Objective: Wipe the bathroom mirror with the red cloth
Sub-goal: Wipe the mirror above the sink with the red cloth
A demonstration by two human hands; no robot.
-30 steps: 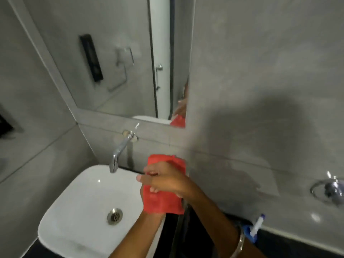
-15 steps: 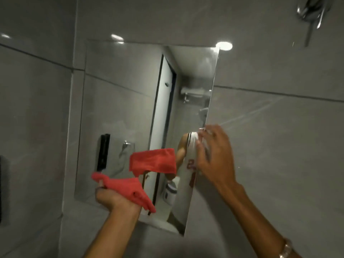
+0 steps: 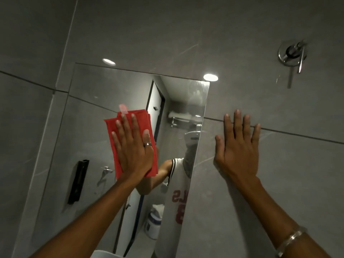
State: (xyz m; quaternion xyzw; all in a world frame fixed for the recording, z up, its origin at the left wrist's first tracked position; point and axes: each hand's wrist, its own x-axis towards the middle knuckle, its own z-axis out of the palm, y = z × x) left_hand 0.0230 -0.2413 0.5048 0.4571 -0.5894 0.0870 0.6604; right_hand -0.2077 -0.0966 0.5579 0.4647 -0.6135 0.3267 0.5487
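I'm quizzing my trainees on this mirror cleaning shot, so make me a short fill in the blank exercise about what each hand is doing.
1. The left hand presses the red cloth flat against the ____.
2. The right hand rests open on the grey ____, beside the mirror.
3. The metal bracelet is on the ____ wrist.

Missing words: mirror; wall; right

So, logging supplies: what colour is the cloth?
Red; the cloth under the left hand, head view.
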